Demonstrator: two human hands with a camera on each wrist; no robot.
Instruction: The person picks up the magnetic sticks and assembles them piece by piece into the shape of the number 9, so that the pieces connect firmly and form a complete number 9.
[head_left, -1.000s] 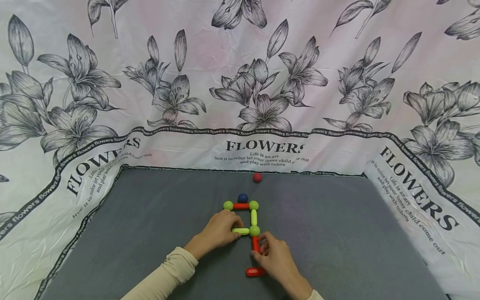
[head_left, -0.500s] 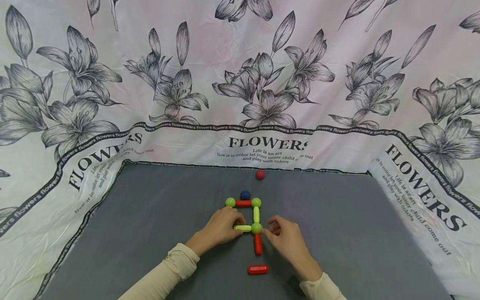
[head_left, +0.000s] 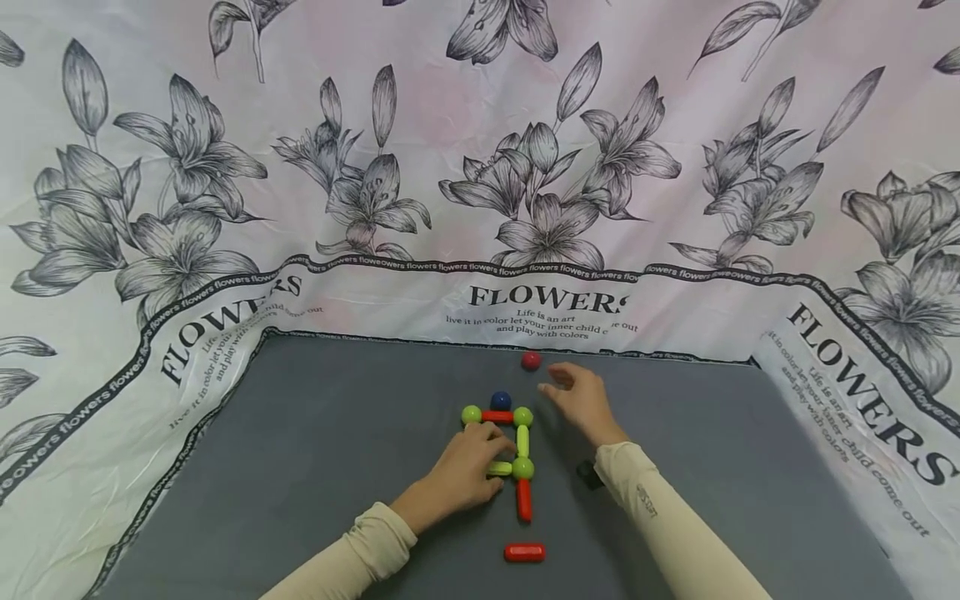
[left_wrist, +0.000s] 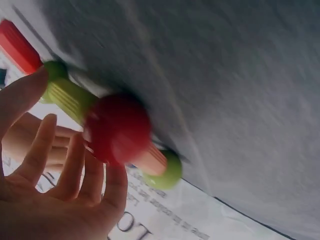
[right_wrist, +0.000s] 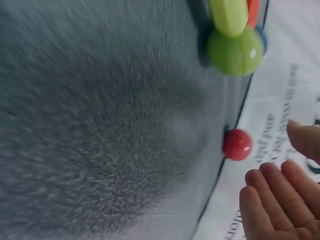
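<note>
My left hand [head_left: 468, 467] lies over the near left corner of a magnetic ball-and-rod frame, its fingers loosely spread. In the left wrist view a red ball [left_wrist: 117, 128] at that corner is close to the fingers; the head view hides it. A light-green rod [head_left: 499, 469] runs from under the hand to a green ball [head_left: 522, 468]. Green balls [head_left: 522, 417] also mark the far corners, joined by a red rod [head_left: 497, 417]. Off to the far right, my right hand [head_left: 588, 404] hangs with relaxed fingers and holds nothing, just short of a loose red ball [head_left: 531, 361].
Beyond the frame's far side sits a blue ball [head_left: 501, 402]. One red rod [head_left: 524, 500] points toward me from the near right green ball. Another red rod [head_left: 524, 552] lies apart on the grey table [head_left: 360, 392]. Flower-printed cloth [head_left: 390, 304] borders the table.
My right hand has left the red rod near the green ball and moved far forward toward the loose red ball. The left fingers now stretch farther right over the light-green rod.
</note>
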